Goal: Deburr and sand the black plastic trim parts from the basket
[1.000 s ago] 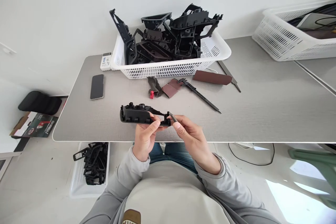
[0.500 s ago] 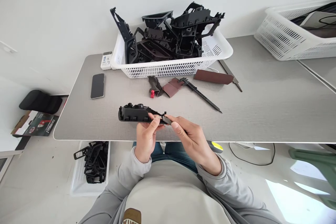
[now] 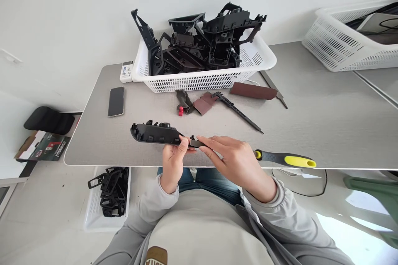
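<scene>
My left hand [image 3: 173,162] grips a long black plastic trim part [image 3: 158,133] by its right end, thumb on top. The part lies roughly level above the table's front edge, its clips and round boss upward. My right hand [image 3: 238,160] is closed around the blade of a flat file [image 3: 195,143]. The file's tip rests against the right end of the part, close to my left thumb. Its black-and-yellow handle sticks out to the right past my right wrist. The middle of the blade is hidden under my right hand.
Behind stands a white basket [image 3: 174,84] of black plastic parts. Before it lie a black caliper [image 3: 239,112], brown sandpaper [image 3: 204,103], a sandpaper-wrapped block [image 3: 253,90] and a bare file [image 3: 281,98]. A phone [image 3: 116,102] lies left; another basket [image 3: 338,49] stands right.
My right hand has shifted right and turned the file nearly level, so its handle now shows at the right. The trim part has moved slightly left and tilted.
</scene>
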Available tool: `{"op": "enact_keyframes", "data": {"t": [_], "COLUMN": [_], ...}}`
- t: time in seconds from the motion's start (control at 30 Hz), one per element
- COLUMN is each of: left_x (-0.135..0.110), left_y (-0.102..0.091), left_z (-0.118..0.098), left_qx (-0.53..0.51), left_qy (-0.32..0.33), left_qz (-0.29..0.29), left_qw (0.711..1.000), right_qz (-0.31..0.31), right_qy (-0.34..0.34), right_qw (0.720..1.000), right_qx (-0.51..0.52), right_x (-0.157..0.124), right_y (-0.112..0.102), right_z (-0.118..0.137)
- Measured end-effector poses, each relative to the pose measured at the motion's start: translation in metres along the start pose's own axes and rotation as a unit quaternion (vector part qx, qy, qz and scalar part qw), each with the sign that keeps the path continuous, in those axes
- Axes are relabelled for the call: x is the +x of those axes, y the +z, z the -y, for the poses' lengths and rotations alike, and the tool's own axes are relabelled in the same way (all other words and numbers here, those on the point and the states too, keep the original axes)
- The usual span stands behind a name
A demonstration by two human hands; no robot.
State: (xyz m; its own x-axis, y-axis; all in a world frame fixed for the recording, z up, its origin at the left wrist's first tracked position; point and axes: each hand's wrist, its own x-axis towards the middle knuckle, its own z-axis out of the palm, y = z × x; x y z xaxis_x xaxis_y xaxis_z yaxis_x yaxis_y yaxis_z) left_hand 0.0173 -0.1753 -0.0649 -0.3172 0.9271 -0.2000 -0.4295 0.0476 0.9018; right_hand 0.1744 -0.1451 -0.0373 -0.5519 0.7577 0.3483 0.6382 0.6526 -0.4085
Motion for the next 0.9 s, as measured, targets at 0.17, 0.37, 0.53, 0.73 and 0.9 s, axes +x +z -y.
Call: {"op": "enact_keyframes", "data": {"t": [0.17, 0.37, 0.53, 0.73, 0.9], "left_x": [0.0008, 0.0009, 0.0000, 0.0003, 0.0004], "left_y": [-0.0014, -0.0016, -0.0023, -0.0027, -0.0034], "left_z": [0.0011, 0.0009, -0.0002, -0.0001, -0.0025], "left_qx": [0.009, 0.028, 0.049, 0.057, 0.066], "left_qy": [0.008, 0.029, 0.037, 0.034, 0.028], "left_qz": [0.007, 0.014, 0.017, 0.011, 0.017], "left_qw": [1.000, 0.999, 0.998, 0.998, 0.997], "right_qz": [-0.022, 0.002, -0.024, -0.010, -0.028], "right_qy": [0.022, -0.003, 0.017, -0.012, 0.026], "right_qw": [0.999, 1.000, 0.999, 0.999, 0.999], "right_qx": [-0.010, -0.027, -0.044, -0.037, -0.007], "right_x": [0.0007, 0.0011, 0.0024, 0.0031, 0.0035], "right_y": [-0.0003, -0.0022, -0.0059, -0.0054, -0.0062], "right_z": [-0.0022, -0.0014, -0.0031, -0.0024, -0.0050]}}
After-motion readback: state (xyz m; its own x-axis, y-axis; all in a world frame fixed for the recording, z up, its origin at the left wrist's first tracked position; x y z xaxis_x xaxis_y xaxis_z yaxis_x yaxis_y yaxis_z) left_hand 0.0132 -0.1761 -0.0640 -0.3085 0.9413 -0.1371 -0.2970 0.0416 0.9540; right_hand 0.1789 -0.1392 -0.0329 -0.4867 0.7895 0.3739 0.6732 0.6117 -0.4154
